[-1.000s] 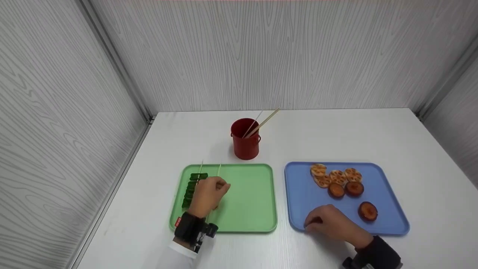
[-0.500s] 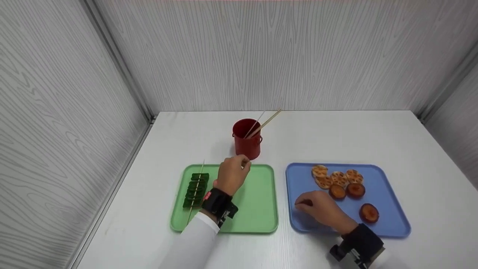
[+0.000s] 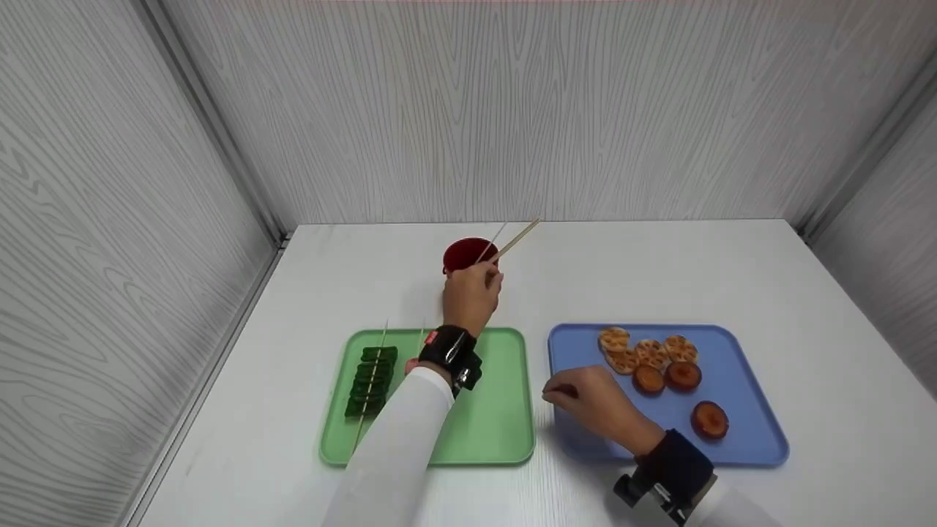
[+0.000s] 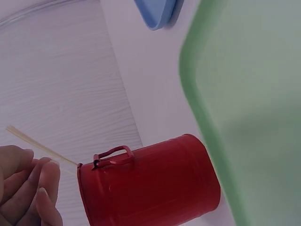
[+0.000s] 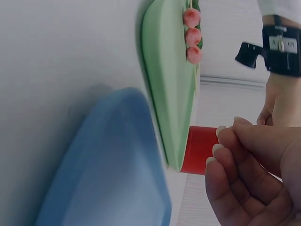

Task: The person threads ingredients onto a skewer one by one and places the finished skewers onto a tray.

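Observation:
My left hand [image 3: 471, 296] reaches over the front of the red bucket [image 4: 150, 186], its fingers loosely curled beside the thin wooden skewers [image 3: 516, 240] that lean out of it. I see no skewer between those fingers in the left wrist view. Over the left edge of the blue tray [image 3: 754, 424] hovers my right hand [image 3: 594, 401], loosely curled with nothing in it. On the green tray [image 3: 490, 432] lie a skewer of green pieces [image 3: 372, 382] and a skewer of pink balls [image 5: 193, 36], mostly hidden by the left arm in the head view.
The blue tray bears several lotus root slices [image 3: 651, 353] towards its back and three round brown slices [image 3: 709, 420] nearer the front. All stands on a white table [image 3: 241, 410] with grey wood-grain panels [image 3: 410, 110] behind and at the sides.
My left hand has moved away from the pink-ball skewer on the green tray, forward and right to the bucket. My right hand has drifted left and slightly forward over the blue tray.

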`<state>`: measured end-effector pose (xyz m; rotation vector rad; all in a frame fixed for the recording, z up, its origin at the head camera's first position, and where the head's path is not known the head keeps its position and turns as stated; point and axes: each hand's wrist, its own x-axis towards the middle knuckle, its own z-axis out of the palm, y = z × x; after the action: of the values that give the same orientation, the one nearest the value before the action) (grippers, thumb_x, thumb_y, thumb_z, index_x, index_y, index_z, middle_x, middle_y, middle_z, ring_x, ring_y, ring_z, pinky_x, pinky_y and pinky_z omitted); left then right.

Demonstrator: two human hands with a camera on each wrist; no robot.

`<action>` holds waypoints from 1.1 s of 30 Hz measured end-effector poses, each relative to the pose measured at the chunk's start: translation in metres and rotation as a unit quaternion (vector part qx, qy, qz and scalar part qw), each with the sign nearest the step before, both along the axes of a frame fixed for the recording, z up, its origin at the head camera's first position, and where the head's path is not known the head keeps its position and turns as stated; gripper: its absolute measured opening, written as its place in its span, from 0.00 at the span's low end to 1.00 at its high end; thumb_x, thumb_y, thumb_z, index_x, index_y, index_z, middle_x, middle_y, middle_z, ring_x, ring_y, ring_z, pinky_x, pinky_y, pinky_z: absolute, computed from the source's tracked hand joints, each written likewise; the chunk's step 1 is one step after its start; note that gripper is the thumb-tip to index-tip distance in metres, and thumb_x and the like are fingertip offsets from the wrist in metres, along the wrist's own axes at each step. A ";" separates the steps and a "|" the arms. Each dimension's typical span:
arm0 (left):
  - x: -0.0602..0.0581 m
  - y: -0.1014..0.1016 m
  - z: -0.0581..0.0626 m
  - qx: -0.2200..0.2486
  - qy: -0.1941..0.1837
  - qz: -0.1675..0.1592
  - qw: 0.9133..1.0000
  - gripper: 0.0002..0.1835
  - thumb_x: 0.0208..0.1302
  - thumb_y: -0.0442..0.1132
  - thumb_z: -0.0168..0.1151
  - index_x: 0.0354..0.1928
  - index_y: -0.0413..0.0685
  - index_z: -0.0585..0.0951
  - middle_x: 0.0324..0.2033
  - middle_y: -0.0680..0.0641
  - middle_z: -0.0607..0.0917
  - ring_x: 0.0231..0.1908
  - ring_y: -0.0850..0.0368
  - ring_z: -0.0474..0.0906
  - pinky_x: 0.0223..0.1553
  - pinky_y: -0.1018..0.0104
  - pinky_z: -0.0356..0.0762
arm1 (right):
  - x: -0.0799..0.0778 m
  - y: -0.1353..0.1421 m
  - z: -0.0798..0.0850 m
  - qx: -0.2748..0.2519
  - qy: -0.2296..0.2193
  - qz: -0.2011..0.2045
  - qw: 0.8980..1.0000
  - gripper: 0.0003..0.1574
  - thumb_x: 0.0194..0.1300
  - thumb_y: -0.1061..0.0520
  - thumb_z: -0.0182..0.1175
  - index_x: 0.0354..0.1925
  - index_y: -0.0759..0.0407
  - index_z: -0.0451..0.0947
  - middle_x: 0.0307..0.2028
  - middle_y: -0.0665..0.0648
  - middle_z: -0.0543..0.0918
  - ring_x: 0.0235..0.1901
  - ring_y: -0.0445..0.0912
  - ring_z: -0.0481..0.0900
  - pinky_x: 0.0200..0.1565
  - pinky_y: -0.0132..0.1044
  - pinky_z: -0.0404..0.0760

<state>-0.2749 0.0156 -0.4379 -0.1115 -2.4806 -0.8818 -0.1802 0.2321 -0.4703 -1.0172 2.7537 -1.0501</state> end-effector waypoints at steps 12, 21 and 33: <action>-0.030 0.009 0.009 -0.120 -0.053 0.045 0.990 0.08 0.65 0.41 0.65 0.42 0.47 0.86 0.35 0.45 0.88 0.34 0.45 0.85 0.31 0.51 0.82 | 0.009 -0.017 0.006 -0.008 -0.005 0.009 1.000 0.04 0.61 0.65 0.66 0.35 0.62 0.87 0.30 0.52 0.87 0.28 0.38 0.81 0.33 0.32 0.81; -0.035 0.006 0.003 -0.135 -0.038 0.057 0.988 0.06 0.63 0.38 0.66 0.37 0.43 0.85 0.32 0.43 0.87 0.32 0.46 0.85 0.30 0.51 0.82 | 0.005 -0.018 0.009 -0.010 0.001 0.009 1.000 0.05 0.62 0.64 0.65 0.34 0.57 0.87 0.29 0.49 0.86 0.27 0.36 0.80 0.33 0.31 0.81; -0.029 0.003 0.009 -0.184 0.006 0.062 0.981 0.09 0.65 0.41 0.63 0.31 0.44 0.84 0.27 0.44 0.86 0.27 0.45 0.84 0.23 0.50 0.81 | -0.015 -0.020 0.025 -0.021 0.031 -0.025 0.999 0.04 0.64 0.62 0.65 0.35 0.56 0.86 0.28 0.50 0.84 0.25 0.37 0.78 0.29 0.31 0.76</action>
<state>-0.3040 0.0187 -0.4291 -0.0866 -2.5817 -0.3642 -0.1955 0.2120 -0.4453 -1.0068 2.8316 -1.1056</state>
